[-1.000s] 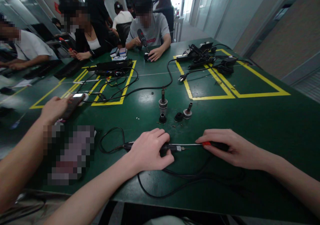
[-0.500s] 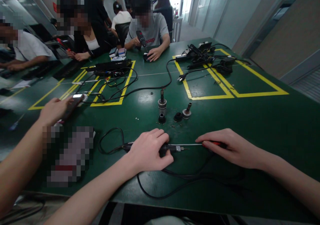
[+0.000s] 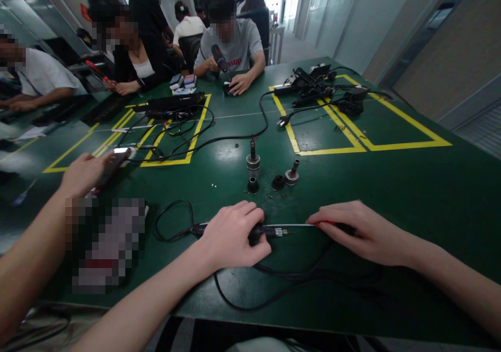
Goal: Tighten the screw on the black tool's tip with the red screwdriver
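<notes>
My left hand (image 3: pixel 234 235) grips a black corded tool (image 3: pixel 270 231) lying flat on the green table (image 3: pixel 410 185); its metal tip points right. My right hand (image 3: pixel 364 232) is closed on a red-and-black screwdriver (image 3: pixel 326 225), whose thin steel shaft (image 3: pixel 299 226) runs left to the tool's tip. The tool's black cable (image 3: pixel 274 284) loops toward the near table edge and curls away at the left. Beyond my hands stand small metal parts: a tall chuck-like piece (image 3: pixel 253 160), a black ring (image 3: pixel 278 182), a flanged piece (image 3: pixel 291 174).
At my left a neighbour's arm reaches to a phone (image 3: pixel 114 164). Several people sit across the table, one holding a power tool (image 3: pixel 219 58). Yellow tape boxes mark the table. Cables and a power strip (image 3: pixel 313 83) lie at the far right.
My right hand has closed a little more over the screwdriver handle, hiding most of the red. Both hands stay in place on the table.
</notes>
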{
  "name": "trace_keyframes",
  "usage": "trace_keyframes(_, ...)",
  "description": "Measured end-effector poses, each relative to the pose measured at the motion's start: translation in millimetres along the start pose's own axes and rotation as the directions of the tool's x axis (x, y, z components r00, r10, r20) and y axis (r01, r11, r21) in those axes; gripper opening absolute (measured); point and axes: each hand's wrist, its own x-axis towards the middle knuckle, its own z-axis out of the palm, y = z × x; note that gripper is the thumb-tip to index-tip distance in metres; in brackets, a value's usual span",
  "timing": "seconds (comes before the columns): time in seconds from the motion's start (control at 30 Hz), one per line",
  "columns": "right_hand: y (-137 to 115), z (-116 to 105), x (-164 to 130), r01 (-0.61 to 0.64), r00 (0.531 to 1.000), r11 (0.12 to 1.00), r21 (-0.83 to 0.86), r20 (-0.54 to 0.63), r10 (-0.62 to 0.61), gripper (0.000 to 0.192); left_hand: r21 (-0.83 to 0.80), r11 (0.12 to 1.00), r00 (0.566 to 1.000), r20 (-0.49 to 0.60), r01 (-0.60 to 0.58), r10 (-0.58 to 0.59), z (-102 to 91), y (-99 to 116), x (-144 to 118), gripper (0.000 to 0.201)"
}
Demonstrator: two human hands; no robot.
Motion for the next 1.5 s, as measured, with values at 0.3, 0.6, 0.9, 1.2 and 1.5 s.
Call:
trace_keyframes(0.3,2.8,0.3,-0.6,0.018,0.999,0.999,0.035,-0.032,-0.017,0.017,0.003,1.0,1.0,0.015,0.011,-0.011,-0.2,0.0,1.2,0.007)
trace_keyframes(0.6,4.1,3.3,0.5,0.048,0.998,0.998,-0.044,-0.025,-0.049,0.027,0.01,1.0,1.0,0.018,0.013,-0.013,-0.7,1.0,0.7,0.008)
trace_keyframes(0.9,7.7,4.9,-2.0,0.04,0.996,0.998,-0.041,-0.072,-0.043,0.016,0.002,1.0,1.0,0.012,0.009,-0.009,-0.6,0.3,0.4,0.008)
trace_keyframes(1.2,-1.2,-4.0,1.0,0.028,0.995,0.994,0.108,-0.093,-0.018,0.021,0.008,1.0,1.0,0.014,0.007,-0.007,-1.5,0.5,-0.7,0.007)
trace_keyframes(1.5,1.9,-2.2,1.6,-0.039,0.988,0.992,0.116,-0.146,0.056,0.025,-0.001,1.0,1.0,0.014,0.013,-0.013,-0.6,0.0,0.2,0.007)
